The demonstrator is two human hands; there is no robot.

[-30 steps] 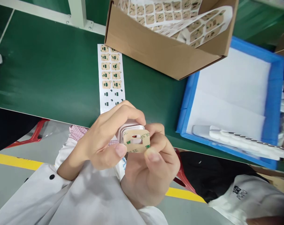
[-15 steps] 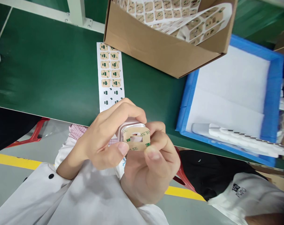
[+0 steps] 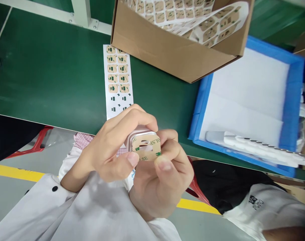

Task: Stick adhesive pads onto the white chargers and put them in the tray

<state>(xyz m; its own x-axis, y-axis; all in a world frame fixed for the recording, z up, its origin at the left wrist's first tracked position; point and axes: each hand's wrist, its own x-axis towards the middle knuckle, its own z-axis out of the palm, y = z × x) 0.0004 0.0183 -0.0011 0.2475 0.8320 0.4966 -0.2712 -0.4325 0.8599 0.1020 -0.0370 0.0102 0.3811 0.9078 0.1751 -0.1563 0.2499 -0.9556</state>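
My left hand [image 3: 122,144] is closed round a small white rounded part [image 3: 129,140], thumb below and fingers above. A tan adhesive piece with green and grey print [image 3: 146,156] lies over the face of that part. My right hand [image 3: 165,170] pinches the adhesive piece at its right corner between thumb and forefinger. Behind my hands, a white sheet [image 3: 109,100] of tan stickers lies on the green table; its lower rows have only small dark cutouts, and its lower end is hidden by my left hand.
A cardboard box [image 3: 167,57] full of sticker sheets stands at the table's back. To its right, a blue tray [image 3: 198,115] holds white paper and a row of white parts [image 3: 253,144]. At lower right sits another person [image 3: 270,207].
The adhesive piece has shifted very slightly and appears more evenly over the white part. Both hands keep nearly the same pose; the whole view has moved a little.
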